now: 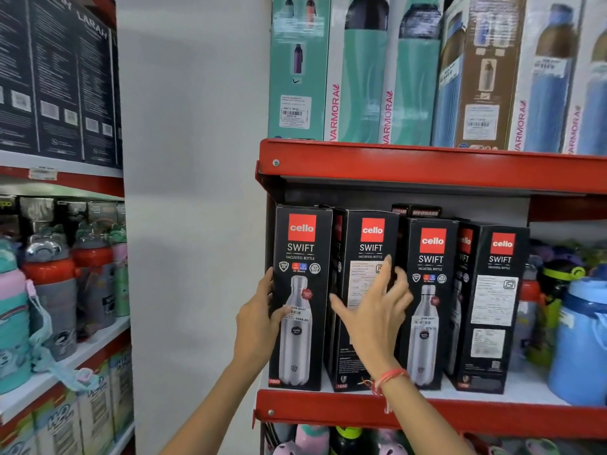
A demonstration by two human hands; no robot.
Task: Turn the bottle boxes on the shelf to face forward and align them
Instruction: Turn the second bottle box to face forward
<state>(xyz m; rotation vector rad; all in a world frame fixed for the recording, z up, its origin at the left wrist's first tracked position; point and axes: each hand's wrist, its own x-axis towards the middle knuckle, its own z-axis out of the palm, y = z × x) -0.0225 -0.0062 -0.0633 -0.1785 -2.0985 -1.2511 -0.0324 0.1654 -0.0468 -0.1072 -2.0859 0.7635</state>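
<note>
Red shelf [427, 413]: left hand [259, 318] pinches the leftmost Cello Swift box [300, 300]; just right, right hand [374, 310] spread over the second box [364, 257].

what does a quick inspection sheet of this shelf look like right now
surface: red-edged shelf, white deck.
job's things: four black bottle boxes; first box and third box show the bottle front, second box and fourth box show printed text panels.
clutter: blue jug at right.
grippers: left hand grips the first box's left edge; right hand open, fingers spread before the second box.
cables: nothing seen.
surroundings: teal boxes above.
</note>
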